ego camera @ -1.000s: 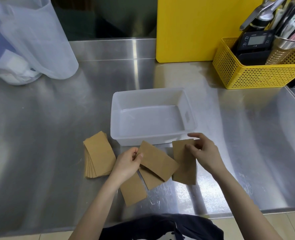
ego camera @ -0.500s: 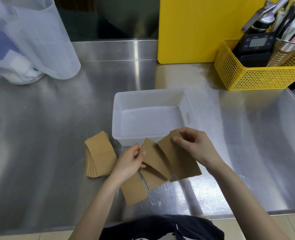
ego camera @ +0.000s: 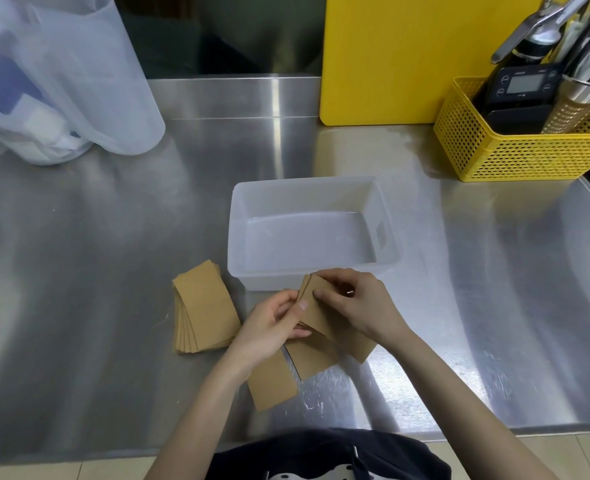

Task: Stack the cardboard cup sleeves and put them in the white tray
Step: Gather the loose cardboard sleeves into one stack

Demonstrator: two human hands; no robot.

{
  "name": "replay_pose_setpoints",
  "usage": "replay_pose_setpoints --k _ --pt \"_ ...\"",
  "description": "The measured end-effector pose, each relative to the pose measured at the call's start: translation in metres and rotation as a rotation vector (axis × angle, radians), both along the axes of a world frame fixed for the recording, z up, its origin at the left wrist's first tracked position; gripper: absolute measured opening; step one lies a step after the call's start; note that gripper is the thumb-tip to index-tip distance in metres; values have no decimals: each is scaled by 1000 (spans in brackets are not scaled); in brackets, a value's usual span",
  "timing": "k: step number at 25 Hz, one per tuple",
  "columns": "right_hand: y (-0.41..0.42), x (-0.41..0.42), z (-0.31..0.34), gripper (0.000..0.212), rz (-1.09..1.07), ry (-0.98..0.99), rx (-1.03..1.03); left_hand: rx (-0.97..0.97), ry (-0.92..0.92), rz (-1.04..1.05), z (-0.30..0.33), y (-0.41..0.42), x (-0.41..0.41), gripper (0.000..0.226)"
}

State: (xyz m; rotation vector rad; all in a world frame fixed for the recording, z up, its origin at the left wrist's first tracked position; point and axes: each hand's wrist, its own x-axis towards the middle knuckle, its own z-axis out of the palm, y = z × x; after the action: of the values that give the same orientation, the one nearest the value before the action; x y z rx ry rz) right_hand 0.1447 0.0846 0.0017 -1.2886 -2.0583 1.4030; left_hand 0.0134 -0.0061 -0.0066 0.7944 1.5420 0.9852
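The white tray [ego camera: 238, 233] stands in the middle of the steel counter with nothing in it. Just in front of it, my left hand [ego camera: 269, 323] and my right hand [ego camera: 359, 303] both grip a small stack of brown cardboard cup sleeves [ego camera: 316, 306], held tilted above the counter. Two loose sleeves lie flat under my hands: one [ego camera: 273, 382] near my left wrist, another [ego camera: 312, 356] beside it. A fanned pile of several sleeves [ego camera: 203, 306] lies to the left of the tray's near corner.
A yellow mesh basket [ego camera: 515, 154] with a scale and utensils stands at the back right. A yellow cutting board [ego camera: 390, 57] leans against the back wall. Clear plastic jugs [ego camera: 61, 81] stand at the back left. The counter's front edge runs just below my forearms.
My right hand carried its sleeve leftward and laid it onto the sleeve in my left hand; both hands now hold them together as one stack.
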Motion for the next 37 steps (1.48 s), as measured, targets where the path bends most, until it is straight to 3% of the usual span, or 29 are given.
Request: replay_pose_setpoints --k 7,16,21,28,37 --pt "-4 -4 -2 17 40 -7 1 51 10 12 -8 -2 1 19" --pt "-4 12 -11 23 -84 -35 -72 117 -15 252 3 -19 -21 11" --pt "-23 10 -31 17 -77 -251 -3 146 -15 393 4 -41 -34 17" --pt "-57 -11 -48 64 102 -656 137 188 -3 533 6 -64 -44 13" --pt "-62 -17 -51 65 28 -651 174 173 -2 573 3 -70 -48 11"
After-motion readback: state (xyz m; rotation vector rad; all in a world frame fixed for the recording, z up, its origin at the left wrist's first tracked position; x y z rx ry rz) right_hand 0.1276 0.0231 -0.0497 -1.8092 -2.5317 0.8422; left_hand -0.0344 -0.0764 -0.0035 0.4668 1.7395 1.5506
